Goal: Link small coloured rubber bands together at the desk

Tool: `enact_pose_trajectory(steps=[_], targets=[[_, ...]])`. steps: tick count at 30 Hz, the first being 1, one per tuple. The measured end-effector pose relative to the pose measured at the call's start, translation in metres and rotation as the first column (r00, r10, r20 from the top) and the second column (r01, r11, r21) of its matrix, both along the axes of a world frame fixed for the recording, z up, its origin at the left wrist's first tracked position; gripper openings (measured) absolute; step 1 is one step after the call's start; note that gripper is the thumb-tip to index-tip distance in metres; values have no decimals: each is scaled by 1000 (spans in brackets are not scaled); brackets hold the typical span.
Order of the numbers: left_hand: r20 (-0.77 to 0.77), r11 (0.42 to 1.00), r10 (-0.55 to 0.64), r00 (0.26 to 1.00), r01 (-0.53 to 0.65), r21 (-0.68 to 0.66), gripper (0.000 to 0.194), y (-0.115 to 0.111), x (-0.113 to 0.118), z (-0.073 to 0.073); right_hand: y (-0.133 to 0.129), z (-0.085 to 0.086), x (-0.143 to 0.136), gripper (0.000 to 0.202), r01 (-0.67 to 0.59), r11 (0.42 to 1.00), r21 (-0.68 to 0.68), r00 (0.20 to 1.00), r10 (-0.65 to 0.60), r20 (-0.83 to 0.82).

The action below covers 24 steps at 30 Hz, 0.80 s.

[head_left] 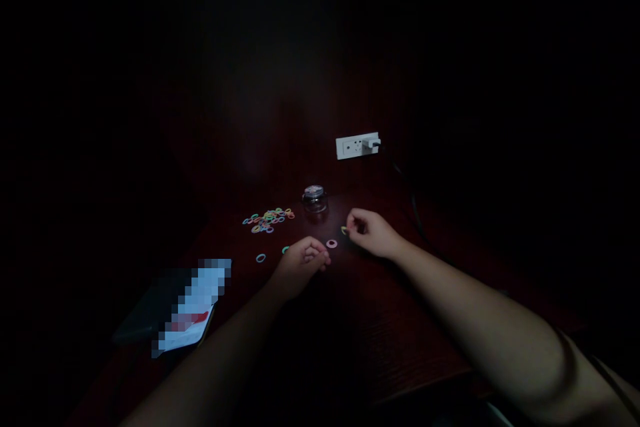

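Observation:
My right hand point(369, 232) pinches a small yellow elastic hair tie point(344, 230) between thumb and fingertips, just above the table. Left of it, my left hand point(303, 261) is loosely curled, and nothing shows in its fingers. A pink hair tie point(331, 244) lies on the table between the two hands. Partly hidden behind my left hand is a green hair tie point(285, 250), and a light blue one point(261, 258) lies farther left. Beyond them spreads a loose pile of many-coloured hair ties point(270, 219).
A small clear lidded jar point(315, 200) stands at the back of the dark reddish table point(385, 320). On the wall behind is a white socket point(357, 146) with a plug and cable. A dark flat object with a bright, blurred-out surface point(200, 303) lies at front left. Surroundings are very dark.

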<state>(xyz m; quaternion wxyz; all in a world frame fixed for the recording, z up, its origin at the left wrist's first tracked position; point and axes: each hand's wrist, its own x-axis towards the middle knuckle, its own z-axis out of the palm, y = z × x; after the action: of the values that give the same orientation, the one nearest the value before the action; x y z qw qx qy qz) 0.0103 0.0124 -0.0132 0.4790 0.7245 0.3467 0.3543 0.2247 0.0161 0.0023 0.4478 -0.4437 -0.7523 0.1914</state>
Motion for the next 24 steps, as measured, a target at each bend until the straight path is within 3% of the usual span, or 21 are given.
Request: enact_pose_trajectory(steps=[2,5,9,15,24], targets=[[-11,1000,-7,1000,7,6,20,-1,-1,1,12,0,20,6,178,984,24,984,-178,-30],[-26,1000,-14,1000,14,13,19,-1,-1,2,27,-6,50,9,427,904,4,904,-427,-36],[-32,1000,-21,999,22,22,20,0,-2,2,34,-12,72,7,539,842,2,841,-539,52],[-40,999,-26,999,27,29,21,0,-1,2,29,-8,71,6,545,838,-20,799,-513,313],[-51,1000,-19,999,20,19,19,-2,0,4,30,-6,69,6,515,854,-77,773,-424,472]])
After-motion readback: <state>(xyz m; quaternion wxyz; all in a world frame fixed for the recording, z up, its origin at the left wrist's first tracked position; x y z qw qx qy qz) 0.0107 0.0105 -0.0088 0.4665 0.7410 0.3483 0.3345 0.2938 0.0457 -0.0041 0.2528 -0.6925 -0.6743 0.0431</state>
